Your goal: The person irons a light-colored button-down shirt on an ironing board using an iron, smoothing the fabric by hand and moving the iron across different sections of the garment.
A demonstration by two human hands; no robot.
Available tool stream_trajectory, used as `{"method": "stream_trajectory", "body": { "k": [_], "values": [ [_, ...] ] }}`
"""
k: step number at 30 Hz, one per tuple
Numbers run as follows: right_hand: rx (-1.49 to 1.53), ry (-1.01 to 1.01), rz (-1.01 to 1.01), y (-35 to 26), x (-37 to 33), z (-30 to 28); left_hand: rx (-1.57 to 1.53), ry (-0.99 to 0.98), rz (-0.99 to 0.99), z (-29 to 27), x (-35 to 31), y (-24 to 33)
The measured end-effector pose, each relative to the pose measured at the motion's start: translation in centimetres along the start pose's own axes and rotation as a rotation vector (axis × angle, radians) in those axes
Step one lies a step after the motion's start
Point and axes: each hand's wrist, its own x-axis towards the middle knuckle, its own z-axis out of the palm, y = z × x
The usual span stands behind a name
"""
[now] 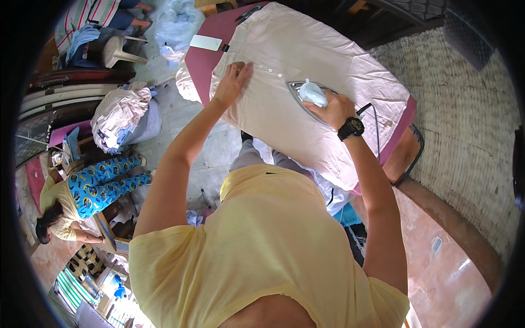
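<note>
R hand [336, 112] grips the iron [311, 93], upper ctr-right — L hand [234, 83] unclenched, laid flat on pale buttoned cloth [273, 112], upper ctr-left of frame.

The head camera is worn on the head and looks steeply downward over the shirt [262, 235], which is very near at 6 o'clock. Its wide, round view faces forward to the cloth [273, 117] on the bench [203, 66], farther away, around 1 o'clock.
</note>
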Motion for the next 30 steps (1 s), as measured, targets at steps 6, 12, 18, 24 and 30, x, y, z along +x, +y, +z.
{"method": "stream_trajectory", "body": {
  "k": [6, 12, 18, 24, 30],
  "values": [
    [0.135, -0.098, 0.052, 0.3, 0.3, -0.4, -0.032, 0.029, 0.147, -0.4, -1.0, -0.5],
    [0.295, -0.167, 0.344, -8.6, 2.2, -2.6, -0.136, 0.07, 0.168, -0.1, -1.3, -2.8],
    [0.167, -0.148, 0.416, -14.6, 5.5, 1.8, -0.224, 0.07, 0.053, -0.7, -0.8, -3.9],
    [0.188, -0.158, 0.498, -17.2, 6.7, 3.1, -0.136, 0.095, 0.109, 0.0, -0.4, -5.1],
    [0.218, -0.219, 0.568, -17.2, 6.6, 3.9, 0.066, 0.064, 0.207, 0.0, 0.0, -5.3]
  ]
}}
